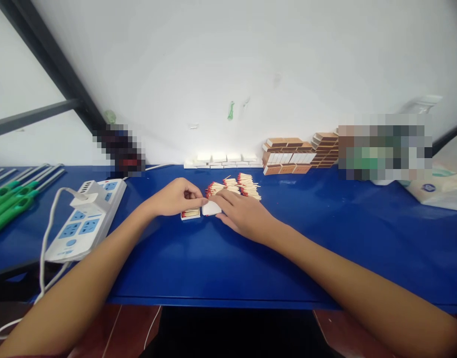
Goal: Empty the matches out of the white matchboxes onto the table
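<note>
A small white matchbox tray [211, 208] is held low over the table between my hands, its plain white face showing. My right hand [243, 213] closes on its right side, fingers over the top edge and thumb below. My left hand [176, 196] has curled fingers, with thumb and fingertips pinching the tray's upper left edge. Just under my left hand lies a tray filled with matches [190, 214]. Behind my hands are loose piles of red-tipped matches [250, 188], partly hidden by my right fingers.
White trays [223, 160] line the wall, beside stacked brown matchboxes [288, 158]. A power strip [81, 226] with a plugged-in charger and cable sits left, near green-handled lighters [12, 201]. A plastic packet [437, 186] lies far right on the blue table [221, 268].
</note>
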The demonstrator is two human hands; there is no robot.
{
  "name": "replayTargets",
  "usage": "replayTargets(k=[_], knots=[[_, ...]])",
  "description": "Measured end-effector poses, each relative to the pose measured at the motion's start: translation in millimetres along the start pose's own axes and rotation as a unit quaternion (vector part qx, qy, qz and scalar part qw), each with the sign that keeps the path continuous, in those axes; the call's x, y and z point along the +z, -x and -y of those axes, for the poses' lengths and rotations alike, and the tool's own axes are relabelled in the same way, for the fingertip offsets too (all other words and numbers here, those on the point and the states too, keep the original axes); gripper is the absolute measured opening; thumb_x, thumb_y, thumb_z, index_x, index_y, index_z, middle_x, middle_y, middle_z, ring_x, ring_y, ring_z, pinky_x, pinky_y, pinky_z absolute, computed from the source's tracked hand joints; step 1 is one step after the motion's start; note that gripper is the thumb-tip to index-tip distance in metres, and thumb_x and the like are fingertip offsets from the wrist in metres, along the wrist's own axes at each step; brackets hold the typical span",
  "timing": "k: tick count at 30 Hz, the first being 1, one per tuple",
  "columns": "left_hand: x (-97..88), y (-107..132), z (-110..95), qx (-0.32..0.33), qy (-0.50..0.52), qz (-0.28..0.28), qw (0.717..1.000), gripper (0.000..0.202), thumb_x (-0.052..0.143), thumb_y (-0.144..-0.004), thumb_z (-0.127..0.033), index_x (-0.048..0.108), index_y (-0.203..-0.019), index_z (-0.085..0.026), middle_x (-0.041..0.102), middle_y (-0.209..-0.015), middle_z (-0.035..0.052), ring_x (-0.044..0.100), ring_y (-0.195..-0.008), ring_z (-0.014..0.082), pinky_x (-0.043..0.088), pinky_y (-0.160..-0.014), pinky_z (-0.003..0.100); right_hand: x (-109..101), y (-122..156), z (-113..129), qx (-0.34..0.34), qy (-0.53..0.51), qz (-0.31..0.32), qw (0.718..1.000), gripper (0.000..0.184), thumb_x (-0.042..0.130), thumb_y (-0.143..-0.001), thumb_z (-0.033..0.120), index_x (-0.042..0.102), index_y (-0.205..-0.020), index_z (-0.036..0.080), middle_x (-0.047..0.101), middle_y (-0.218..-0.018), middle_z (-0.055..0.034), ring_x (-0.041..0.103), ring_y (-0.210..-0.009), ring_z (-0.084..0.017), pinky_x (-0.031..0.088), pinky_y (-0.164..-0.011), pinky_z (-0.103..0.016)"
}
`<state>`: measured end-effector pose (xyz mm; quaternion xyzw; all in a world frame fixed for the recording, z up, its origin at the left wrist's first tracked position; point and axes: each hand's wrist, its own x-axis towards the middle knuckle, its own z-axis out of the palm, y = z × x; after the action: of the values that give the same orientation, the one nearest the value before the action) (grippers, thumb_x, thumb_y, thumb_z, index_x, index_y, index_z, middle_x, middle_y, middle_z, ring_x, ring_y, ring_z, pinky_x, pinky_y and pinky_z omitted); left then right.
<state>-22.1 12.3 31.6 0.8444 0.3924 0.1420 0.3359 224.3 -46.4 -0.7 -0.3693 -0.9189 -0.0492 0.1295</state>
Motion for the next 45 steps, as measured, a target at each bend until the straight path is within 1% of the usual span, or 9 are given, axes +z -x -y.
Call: replayTargets(k=[8, 14, 22, 25, 29, 33, 39, 42, 45], knots=[[-0.2, -1, 1, -0.003, 0.0, 0.006, 1.0, 0.034, 0.068, -0.091, -0.046, 0.077, -0.077, -0.016, 0.049, -0.06, -0.0031, 0.037, -0.056, 0.0088, 0.03, -0.051, 0.022, -1, 0, 2, 0.009, 0.003, -0.012, 1.0, 0.032, 0.052, -0.104, 0.021, 0.056, -0.135, 0.015, 0.065, -0.132, -0.0169, 0.064, -0.117, -0.028, 0.056, -0.075, -0.037], [-2.5, -1, 5, 0.0, 0.0, 0.004, 1.0, 0.03, 0.069, -0.092, -0.046, 0.082, -0.088, -0.019, 0.049, -0.058, -0.0034, 0.032, -0.052, 0.0085, 0.025, -0.048, 0.023, -1, 1, 2, 0.007, 0.017, -0.017, 1.0, 0.033, 0.048, -0.105, 0.021, 0.057, -0.136, 0.013, 0.066, -0.13, -0.0161, 0.064, -0.115, -0.028, 0.054, -0.072, -0.037], [-0.5, 0, -4, -0.011, 0.003, -0.007, 1.0, 0.033, 0.076, -0.088, -0.052, 0.081, -0.098, -0.021, 0.038, -0.055, -0.0068, 0.031, -0.051, 0.0085, 0.027, -0.048, 0.024, -4, 1, 3, 0.015, 0.035, -0.02, 0.999, 0.036, 0.047, -0.104, 0.022, 0.058, -0.137, 0.012, 0.065, -0.135, -0.0173, 0.064, -0.113, -0.028, 0.051, -0.064, -0.035], [0.3, 1, -5, -0.012, 0.013, -0.011, 1.0, 0.038, 0.082, -0.083, -0.051, 0.08, -0.105, -0.02, 0.039, -0.056, -0.0073, 0.031, -0.052, 0.0084, 0.028, -0.05, 0.024, -4, 2, 2, 0.017, 0.033, -0.031, 0.999, 0.038, 0.048, -0.104, 0.023, 0.057, -0.139, 0.013, 0.065, -0.136, -0.0176, 0.064, -0.114, -0.029, 0.05, -0.063, -0.034], [3.5, 2, -3, 0.012, 0.025, -0.03, 0.999, 0.054, 0.088, -0.076, -0.049, 0.076, -0.12, -0.021, 0.04, -0.061, -0.0077, 0.035, -0.053, 0.0087, 0.028, -0.051, 0.024, -6, 3, -2, 0.016, 0.025, -0.06, 0.998, 0.038, 0.047, -0.106, 0.027, 0.055, -0.142, 0.014, 0.064, -0.138, -0.0186, 0.063, -0.12, -0.03, 0.053, -0.071, -0.034], [6.5, 2, -3, 0.023, 0.033, -0.056, 0.998, 0.058, 0.088, -0.078, -0.049, 0.074, -0.126, -0.02, 0.042, -0.062, -0.0075, 0.037, -0.054, 0.0092, 0.03, -0.052, 0.025, -8, 2, -4, 0.03, 0.019, -0.077, 0.996, 0.04, 0.039, -0.112, 0.038, 0.057, -0.14, 0.015, 0.065, -0.135, -0.0184, 0.064, -0.119, -0.029, 0.053, -0.075, -0.034], [5.9, 1, -7, 0.021, 0.041, -0.085, 0.995, 0.051, 0.085, -0.08, -0.051, 0.076, -0.119, -0.019, 0.043, -0.062, -0.0071, 0.036, -0.054, 0.0087, 0.029, -0.052, 0.024, -5, 0, -5, 0.065, 0.015, -0.059, 0.996, 0.05, 0.028, -0.114, 0.047, 0.055, -0.145, 0.018, 0.064, -0.138, -0.0167, 0.068, -0.106, -0.026, 0.05, -0.067, -0.032], [7.2, 1, -9, 0.021, 0.048, -0.091, 0.995, 0.043, 0.083, -0.082, -0.051, 0.077, -0.108, -0.018, 0.043, -0.061, -0.0066, 0.036, -0.054, 0.0085, 0.029, -0.052, 0.024, -7, 0, -4, 0.081, -0.008, -0.059, 0.995, 0.049, 0.029, -0.114, 0.048, 0.054, -0.144, 0.018, 0.063, -0.138, -0.0164, 0.067, -0.104, -0.025, 0.048, -0.064, -0.031], [8.4, 0, -9, 0.008, 0.056, -0.11, 0.992, 0.038, 0.079, -0.085, -0.052, 0.075, -0.097, -0.016, 0.044, -0.06, -0.0061, 0.037, -0.053, 0.0084, 0.028, -0.051, 0.024, -13, 1, 0, 0.088, -0.02, -0.083, 0.992, 0.046, 0.038, -0.112, 0.05, 0.057, -0.133, 0.014, 0.064, -0.13, -0.017, 0.066, -0.102, -0.026, 0.045, -0.064, -0.032]])
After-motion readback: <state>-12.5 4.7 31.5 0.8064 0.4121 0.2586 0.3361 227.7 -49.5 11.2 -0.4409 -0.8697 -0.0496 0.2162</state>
